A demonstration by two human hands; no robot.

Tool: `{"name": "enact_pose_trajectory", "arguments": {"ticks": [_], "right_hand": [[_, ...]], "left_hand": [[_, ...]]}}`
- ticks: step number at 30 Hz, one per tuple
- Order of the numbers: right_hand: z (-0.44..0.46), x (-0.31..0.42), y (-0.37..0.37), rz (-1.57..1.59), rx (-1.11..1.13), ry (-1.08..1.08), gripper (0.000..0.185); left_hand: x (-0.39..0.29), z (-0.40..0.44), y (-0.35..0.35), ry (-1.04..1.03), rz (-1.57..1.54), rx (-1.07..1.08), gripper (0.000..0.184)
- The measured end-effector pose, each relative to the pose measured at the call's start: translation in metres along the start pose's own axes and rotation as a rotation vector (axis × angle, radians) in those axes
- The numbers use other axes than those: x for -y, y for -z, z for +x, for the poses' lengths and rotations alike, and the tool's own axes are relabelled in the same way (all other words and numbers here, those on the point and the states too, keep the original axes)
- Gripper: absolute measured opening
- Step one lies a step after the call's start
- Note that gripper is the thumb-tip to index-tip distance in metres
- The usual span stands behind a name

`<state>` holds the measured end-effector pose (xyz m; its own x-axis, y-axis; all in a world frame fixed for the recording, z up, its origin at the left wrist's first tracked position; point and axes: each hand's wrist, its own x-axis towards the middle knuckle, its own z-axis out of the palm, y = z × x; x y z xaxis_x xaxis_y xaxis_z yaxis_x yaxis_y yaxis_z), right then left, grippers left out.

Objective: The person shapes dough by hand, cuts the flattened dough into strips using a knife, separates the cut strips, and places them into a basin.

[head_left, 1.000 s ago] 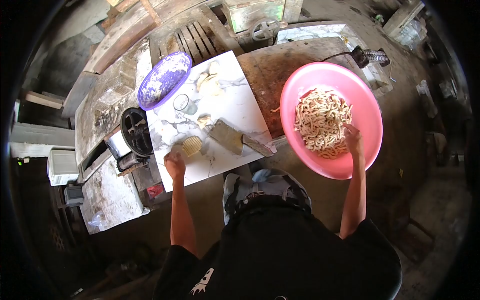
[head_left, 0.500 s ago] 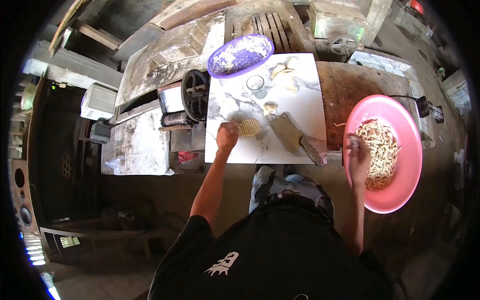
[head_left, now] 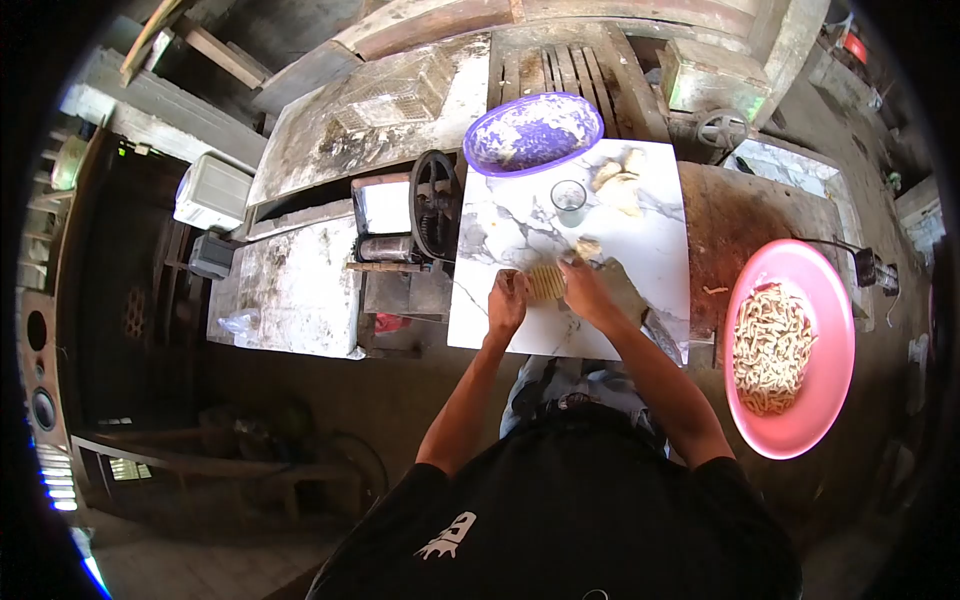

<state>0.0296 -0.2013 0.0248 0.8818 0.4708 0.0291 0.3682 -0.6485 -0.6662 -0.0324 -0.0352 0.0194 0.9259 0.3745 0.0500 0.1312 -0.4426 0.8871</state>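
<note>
A pale yellow slab of dough with ridged, parallel lines [head_left: 546,283] lies on the white marbled board [head_left: 480,325]. My left hand [head_left: 507,303] is closed at its left edge, and my right hand [head_left: 587,292] grips its right edge, fingers bent. Partly hidden behind my right hand and forearm is a broad, flat cleaver-like blade [head_left: 624,293]. A small lump of dough [head_left: 588,247] sits just beyond my right fingers. Farther back are a drinking glass [head_left: 568,197] and several pale dough pieces [head_left: 618,187].
A purple basin [head_left: 590,146], whitened inside, stands at the board's back edge. To the left is a machine with a dark handwheel [head_left: 434,205]. On the right, a pink basin [head_left: 828,385] holds a heap of dough strips [head_left: 772,350]. A wooden surface [head_left: 725,225] lies between.
My right hand has left the pink basin and come to the right edge of the ridged dough. My left hand stays at its left edge. The view has shifted slightly.
</note>
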Motion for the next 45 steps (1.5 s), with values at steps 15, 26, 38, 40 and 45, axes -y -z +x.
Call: {"name": "enact_pose_trajectory", "arguments": {"ticks": [15, 26, 38, 40, 45], "right_hand": [[-0.003, -0.015, -0.013, 0.022, -0.082, -0.05, 0.009], [-0.08, -0.001, 0.071, 0.626, -0.249, -0.313, 0.022], [-0.213, -0.048, 0.24, -0.058, -0.87, -0.824, 0.025], [-0.222, -0.056, 0.239, -0.105, -0.967, -0.756, 0.024], [-0.218, -0.025, 0.203, 0.565, -0.796, -0.53, 0.031]], "left_hand": [[-0.009, 0.017, 0.008, 0.101, 0.399, 0.204, 0.026], [0.017, 0.02, 0.027, 0.058, -0.049, 0.317, 0.022], [-0.096, -0.008, 0.027, 0.052, -0.353, 0.616, 0.017], [-0.124, -0.014, 0.015, 0.059, -0.403, 0.694, 0.017], [-0.164, -0.035, -0.027, 0.126, -0.57, 0.941, 0.018]]}}
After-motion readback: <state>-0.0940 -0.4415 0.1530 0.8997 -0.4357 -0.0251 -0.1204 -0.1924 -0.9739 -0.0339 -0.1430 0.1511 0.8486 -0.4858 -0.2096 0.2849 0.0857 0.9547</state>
